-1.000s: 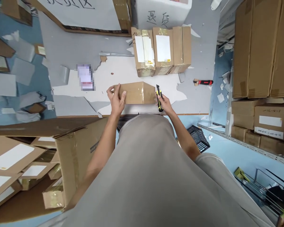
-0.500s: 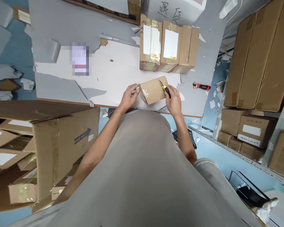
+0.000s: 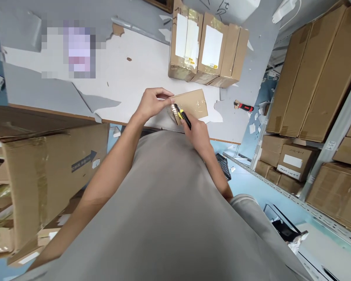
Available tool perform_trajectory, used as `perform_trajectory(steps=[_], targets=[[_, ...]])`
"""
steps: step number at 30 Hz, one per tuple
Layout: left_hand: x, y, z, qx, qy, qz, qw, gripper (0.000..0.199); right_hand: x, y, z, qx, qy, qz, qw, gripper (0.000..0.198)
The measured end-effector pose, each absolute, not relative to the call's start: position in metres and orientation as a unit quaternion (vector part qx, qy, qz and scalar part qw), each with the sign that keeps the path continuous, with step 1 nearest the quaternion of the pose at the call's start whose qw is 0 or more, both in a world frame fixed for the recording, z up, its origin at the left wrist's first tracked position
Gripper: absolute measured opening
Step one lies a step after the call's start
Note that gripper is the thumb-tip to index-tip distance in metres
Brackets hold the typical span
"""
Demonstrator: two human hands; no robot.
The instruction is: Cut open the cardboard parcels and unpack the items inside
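Note:
A small brown cardboard box (image 3: 193,102) with clear tape on its left end lies near the table's front edge. My left hand (image 3: 152,102) pinches its far left corner between thumb and fingers. In my right hand (image 3: 198,132) is a black and yellow utility knife (image 3: 185,116), the fingers closed round its handle. The knife's tip reaches the taped left end of the box, close to my left fingertips. Whether the blade has gone into the tape, I cannot tell.
Several taped boxes with white labels (image 3: 212,47) stand at the back of the table (image 3: 140,78). A red and black knife (image 3: 245,107) lies at the right. A large open carton (image 3: 58,164) filled with boxes stands at the left, and a shelf of cartons (image 3: 298,78) at the right.
My right hand has moved left with the utility knife, from the box's right side to its taped left end. My left hand has closed on the box's corner. The view has shifted.

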State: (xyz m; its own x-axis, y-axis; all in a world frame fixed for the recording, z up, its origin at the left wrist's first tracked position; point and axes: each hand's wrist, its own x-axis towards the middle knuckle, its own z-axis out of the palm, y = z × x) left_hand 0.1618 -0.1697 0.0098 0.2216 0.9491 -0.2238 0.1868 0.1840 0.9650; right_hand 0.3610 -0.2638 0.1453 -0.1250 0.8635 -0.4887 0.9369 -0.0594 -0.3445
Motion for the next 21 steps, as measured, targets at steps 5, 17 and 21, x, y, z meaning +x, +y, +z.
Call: perform_trajectory(steps=[5, 17, 21], targets=[[0.16, -0.168, 0.016, 0.524, 0.523, 0.337, 0.581, 0.05, 0.348, -0.256, 0.145, 0.656, 0.676, -0.322, 0.097, 0.054], [0.164, -0.177, 0.012, 0.51, 0.555, 0.345, 0.56, 0.031, 0.312, -0.25, 0.171, 0.655, 0.653, -0.282, 0.254, 0.052], [0.166, -0.184, 0.014, 0.506, 0.551, 0.346, 0.566, 0.033, 0.323, -0.265, 0.18, 0.642, 0.647, -0.294, 0.287, 0.053]])
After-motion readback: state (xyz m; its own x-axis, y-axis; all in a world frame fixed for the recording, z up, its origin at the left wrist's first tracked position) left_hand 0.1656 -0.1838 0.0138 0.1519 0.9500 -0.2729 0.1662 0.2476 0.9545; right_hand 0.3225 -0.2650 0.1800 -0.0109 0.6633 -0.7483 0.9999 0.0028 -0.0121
